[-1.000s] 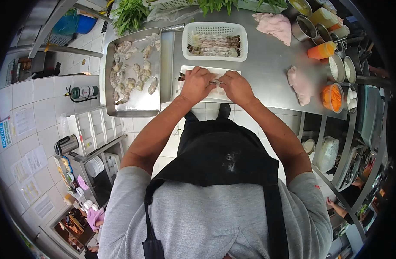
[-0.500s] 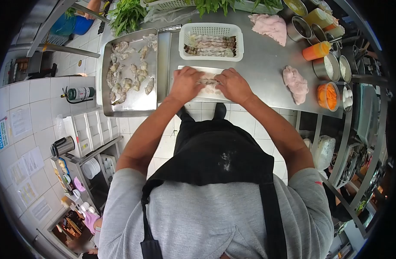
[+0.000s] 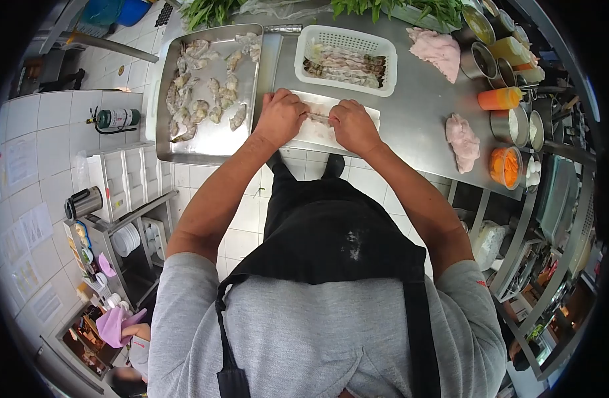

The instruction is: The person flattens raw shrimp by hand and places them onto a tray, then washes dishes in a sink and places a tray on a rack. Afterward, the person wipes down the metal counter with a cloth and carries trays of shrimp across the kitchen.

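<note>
A pale, stretched-out shrimp (image 3: 319, 118) lies between my two hands over a white cutting board (image 3: 313, 138) at the table's front edge. With bent fingers, my left hand (image 3: 282, 118) pinches its left end. The other end is gripped by my right hand (image 3: 353, 125), whose fingertips point inward. My fingers cover both ends of the shrimp. Just beyond the board, a white perforated basket (image 3: 346, 34) holds several straightened shrimp (image 3: 344, 66) laid side by side. To the left, loose curled shrimp (image 3: 199, 111) are scattered in a steel tray (image 3: 215, 154).
Pink cloths lie on the steel table: one far right (image 3: 434, 53), one nearer (image 3: 462, 142). An orange squeeze bottle (image 3: 499, 99), steel pots (image 3: 509, 126) and a tub of orange slices (image 3: 505, 167) line the right edge. Leafy greens (image 3: 397, 8) sit at the back.
The view has turned slightly, so the table items sit further right. Both hands stay on the shrimp, now slightly further apart at the fingertips. A person with a pink cloth shows more at lower left.
</note>
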The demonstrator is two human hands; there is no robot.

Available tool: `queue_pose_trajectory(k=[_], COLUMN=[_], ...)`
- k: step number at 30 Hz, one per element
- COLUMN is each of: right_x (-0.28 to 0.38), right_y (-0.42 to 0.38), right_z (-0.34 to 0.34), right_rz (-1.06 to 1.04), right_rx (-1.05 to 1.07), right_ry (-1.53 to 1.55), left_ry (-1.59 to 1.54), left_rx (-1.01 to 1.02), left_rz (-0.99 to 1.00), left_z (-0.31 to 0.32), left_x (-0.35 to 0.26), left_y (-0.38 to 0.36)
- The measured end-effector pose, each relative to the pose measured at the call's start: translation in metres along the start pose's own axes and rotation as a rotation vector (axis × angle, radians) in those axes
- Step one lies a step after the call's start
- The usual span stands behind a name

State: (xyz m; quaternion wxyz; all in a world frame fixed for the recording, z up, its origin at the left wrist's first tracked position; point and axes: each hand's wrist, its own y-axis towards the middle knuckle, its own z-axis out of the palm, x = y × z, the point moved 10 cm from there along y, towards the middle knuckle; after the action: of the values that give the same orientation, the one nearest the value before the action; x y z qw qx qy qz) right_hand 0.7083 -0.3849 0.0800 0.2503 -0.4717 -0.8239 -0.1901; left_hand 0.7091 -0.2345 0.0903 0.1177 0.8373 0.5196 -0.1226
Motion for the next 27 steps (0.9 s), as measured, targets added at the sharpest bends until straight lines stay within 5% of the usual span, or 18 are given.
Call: queue_pose_trajectory(k=[7,10,12,15,20,27], right_x=[-0.003,-0.001,-0.015,-0.003,-0.008,-0.078], right_y=[-0.012,-0.030,-0.033,-0.029,0.030,0.103], right_z=[-0.017,-0.034,-0.017,-0.047,-0.122,-0.103], right_rz=[-0.008,-0.004,-0.020,-0.010,-0.050,0.026], right_rx=[-0.052,-0.108,0.053,0.000,-0.148,-0.020], right_ry=[0.053,-0.167,-0.125,-0.111,-0.228,-0.382], left_ry=[-0.028,-0.003,0.030,-0.035,-0.083,0.223], left_rx=[-0.036,-0.075,0.021,-0.052,-0.217,-0.033], left_rz=[0.019,0.051,0.026,0.070,0.033,-0.016], left_z=[0.002,-0.008,-0.006,-0.038,-0.094,-0.035], left_x=[0.001,-0.003,-0.005,-0.021,-0.018,0.008], left_y=[-0.002,-0.004,-0.003,0.004,0.075,0.151])
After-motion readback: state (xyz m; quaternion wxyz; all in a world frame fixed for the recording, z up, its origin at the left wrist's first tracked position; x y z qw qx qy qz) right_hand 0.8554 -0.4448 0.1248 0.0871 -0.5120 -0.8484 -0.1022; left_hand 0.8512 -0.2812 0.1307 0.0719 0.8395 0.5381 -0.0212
